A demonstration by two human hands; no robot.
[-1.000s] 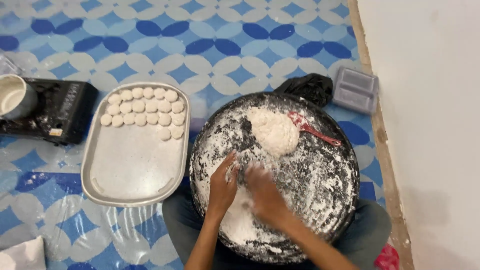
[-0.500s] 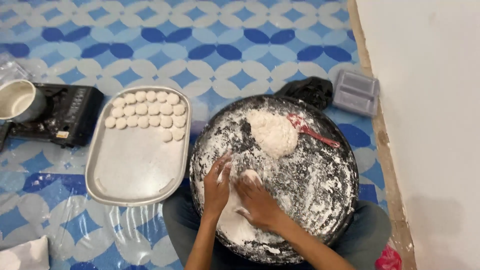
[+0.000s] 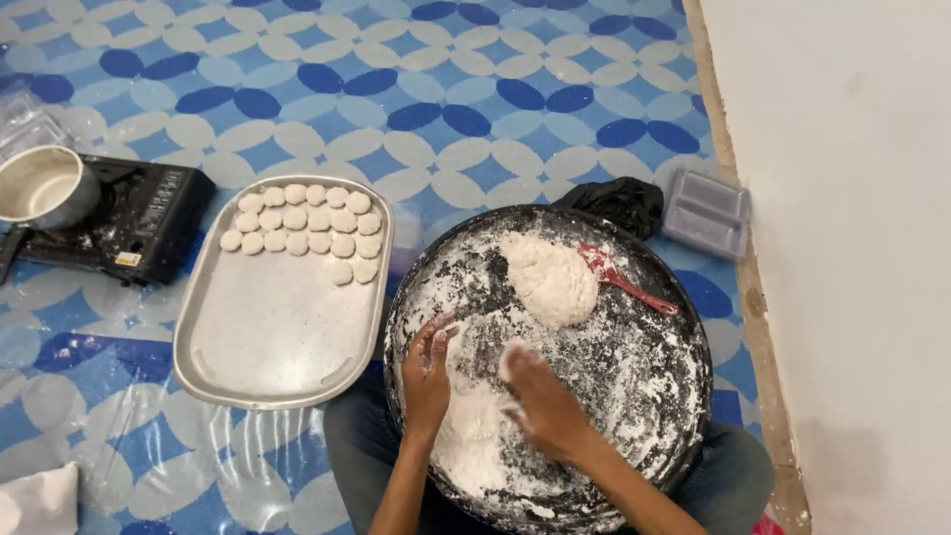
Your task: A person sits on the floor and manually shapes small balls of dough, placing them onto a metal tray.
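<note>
Left hand [image 3: 427, 369]: open, fingers spread, palm turned inward, floured, above the white heap in the pan; holds nothing that can be seen.
Right hand [image 3: 536, 396]: blurred, floured, fingers curled over the flour; whether it grips anything cannot be told.
Round black pan [image 3: 684, 327]: on the person's lap, dusted white throughout.
Loose flour [image 3: 474, 436]: heaped at the pan's near side, between and below both hands.
Dough lump [image 3: 548, 279]: far side of pan, well apart from the hands.
Red spatula [image 3: 622, 280]: just beside the lump, handle pointing right.
Metal tray [image 3: 267, 337]: left of pan, on the patterned floor.
Dough discs [image 3: 305, 228]: rows at the tray's far end.
Black stove [image 3: 129, 223]: far left, carrying a pot [image 3: 42, 185].
Grey container [image 3: 705, 211]: near the wall.
</note>
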